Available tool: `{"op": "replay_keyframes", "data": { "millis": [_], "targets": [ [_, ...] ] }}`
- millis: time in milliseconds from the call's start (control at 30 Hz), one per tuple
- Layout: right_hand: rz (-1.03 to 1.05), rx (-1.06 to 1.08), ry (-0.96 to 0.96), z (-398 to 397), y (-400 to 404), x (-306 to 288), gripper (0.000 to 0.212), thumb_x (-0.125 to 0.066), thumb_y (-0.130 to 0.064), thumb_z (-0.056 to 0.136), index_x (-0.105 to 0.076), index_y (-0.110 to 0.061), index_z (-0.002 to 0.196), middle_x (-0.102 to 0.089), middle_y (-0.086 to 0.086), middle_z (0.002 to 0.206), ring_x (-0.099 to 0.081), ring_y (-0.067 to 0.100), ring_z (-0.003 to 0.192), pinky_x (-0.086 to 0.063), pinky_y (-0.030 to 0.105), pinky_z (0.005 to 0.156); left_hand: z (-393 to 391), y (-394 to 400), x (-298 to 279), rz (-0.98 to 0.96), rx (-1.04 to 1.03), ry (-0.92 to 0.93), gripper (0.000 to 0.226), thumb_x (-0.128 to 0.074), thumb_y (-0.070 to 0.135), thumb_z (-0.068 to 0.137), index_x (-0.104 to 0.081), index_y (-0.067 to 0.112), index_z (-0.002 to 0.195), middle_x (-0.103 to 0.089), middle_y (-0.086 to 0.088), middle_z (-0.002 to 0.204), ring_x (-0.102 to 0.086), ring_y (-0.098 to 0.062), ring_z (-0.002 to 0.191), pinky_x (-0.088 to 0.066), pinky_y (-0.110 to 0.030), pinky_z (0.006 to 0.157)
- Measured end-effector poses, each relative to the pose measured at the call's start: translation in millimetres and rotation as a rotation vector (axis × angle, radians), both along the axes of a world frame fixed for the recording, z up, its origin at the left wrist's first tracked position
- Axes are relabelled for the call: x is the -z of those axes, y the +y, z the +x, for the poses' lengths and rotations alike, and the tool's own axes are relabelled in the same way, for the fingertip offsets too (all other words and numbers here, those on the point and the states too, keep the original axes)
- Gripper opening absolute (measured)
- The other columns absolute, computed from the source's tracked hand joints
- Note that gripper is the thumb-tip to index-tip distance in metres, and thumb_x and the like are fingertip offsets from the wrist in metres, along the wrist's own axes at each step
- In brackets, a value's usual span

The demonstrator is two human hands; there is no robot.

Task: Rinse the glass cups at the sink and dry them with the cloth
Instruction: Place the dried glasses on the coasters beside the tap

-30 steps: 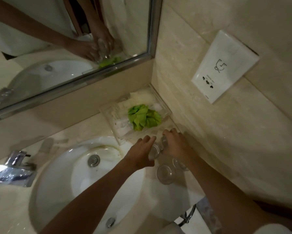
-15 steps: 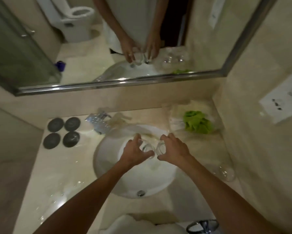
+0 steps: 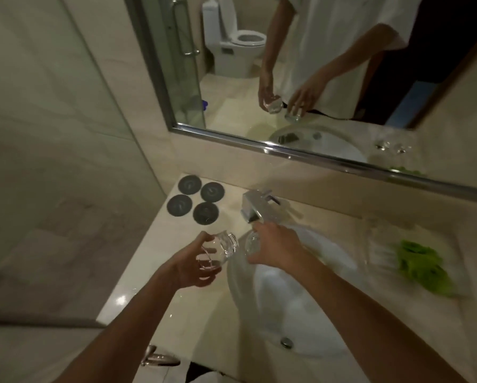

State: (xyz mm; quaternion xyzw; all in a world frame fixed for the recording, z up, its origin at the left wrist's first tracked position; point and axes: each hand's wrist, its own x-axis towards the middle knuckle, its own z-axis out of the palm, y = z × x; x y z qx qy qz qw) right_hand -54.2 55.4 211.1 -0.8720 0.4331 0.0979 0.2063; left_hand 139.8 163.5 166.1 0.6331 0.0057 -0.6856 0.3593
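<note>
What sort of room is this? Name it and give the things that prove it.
A bathroom, likely a hotel's. A white sink is set into a stone counter under a chrome faucet, and the wall mirror reflects a toilet beside a glass shower door.

I am standing in a bathroom, likely a hotel one. In front of me a white oval sink [image 3: 301, 308] is set into a pale stone bench [image 3: 154, 275], with a square chrome tap [image 3: 252, 207] behind it. A wide metal-framed mirror [image 3: 232, 78] hangs above and reflects a white toilet [image 3: 233, 42] and a glass shower door with a metal handle. A glass partition [image 3: 52, 134] rises to my left. The walls are beige tile. Four round dark coasters [image 3: 194, 199] sit in a square by the wall, and a clear tray [image 3: 378, 244] holding a green cloth [image 3: 422, 266] lies to the right.
</note>
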Motion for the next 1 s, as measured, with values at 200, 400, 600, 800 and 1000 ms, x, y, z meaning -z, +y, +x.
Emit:
{"op": "replay_keyframes", "data": {
  "millis": [200, 400, 600, 800, 1000],
  "targets": [
    [-0.026, -0.027, 0.025, 76, -16, -1, 0.07, -0.077, -0.053, 0.068, -0.053, -0.022, 0.126, -0.055, 0.001, 0.122, -0.061, 0.028, 0.11, -0.046, 0.035, 0.08, 70, -3, 12, -0.079, -0.005, 0.11, 0.052, -0.068, 0.046, 0.069, -0.066, 0.011, 0.108, -0.072, -0.008, 0.097, -0.06, -0.017, 0.075, -0.038, -0.027, 0.067],
    [-0.025, -0.049, 0.069, 144, -43, 10, 0.069, -0.077, -0.055, 0.069, -0.051, -0.022, 0.125, -0.056, 0.003, 0.121, -0.06, 0.028, 0.111, -0.048, 0.037, 0.084, 123, -29, 27, -0.235, -0.188, 0.204, 0.039, -0.066, 0.031, 0.073, -0.071, 0.007, 0.104, -0.071, -0.014, 0.098, -0.066, -0.024, 0.082, -0.048, -0.029, 0.073],
    [-0.017, 0.065, -0.035, 180, -68, 33, 0.075, -0.078, -0.054, 0.072, -0.049, -0.025, 0.134, -0.054, -0.001, 0.13, -0.058, 0.025, 0.116, -0.05, 0.039, 0.089, 175, -64, 72, -0.36, -0.24, -0.015, 0.058, -0.076, 0.008, 0.079, -0.053, 0.003, 0.132, -0.067, -0.02, 0.121, -0.069, -0.03, 0.097, -0.057, -0.035, 0.083],
    [-0.001, 0.165, -0.065, 196, -92, 57, 0.073, -0.078, -0.053, 0.075, -0.046, -0.028, 0.136, -0.054, -0.005, 0.13, -0.058, 0.02, 0.114, -0.049, 0.035, 0.087, 202, -109, 88, -0.416, -0.113, -0.436, 0.074, -0.088, 0.019, 0.069, -0.044, 0.013, 0.127, -0.062, -0.01, 0.118, -0.066, -0.025, 0.105, -0.055, -0.037, 0.088],
    [0.023, 0.115, -0.018, 210, -114, 77, 0.075, -0.076, -0.054, 0.077, -0.043, -0.029, 0.139, -0.052, -0.005, 0.135, -0.056, 0.02, 0.117, -0.05, 0.039, 0.094, 236, -165, 106, -0.589, 0.089, -0.807, 0.083, -0.088, 0.009, 0.067, -0.037, 0.022, 0.131, -0.057, 0.003, 0.124, -0.06, -0.01, 0.111, -0.051, -0.022, 0.092]
  ]
}}
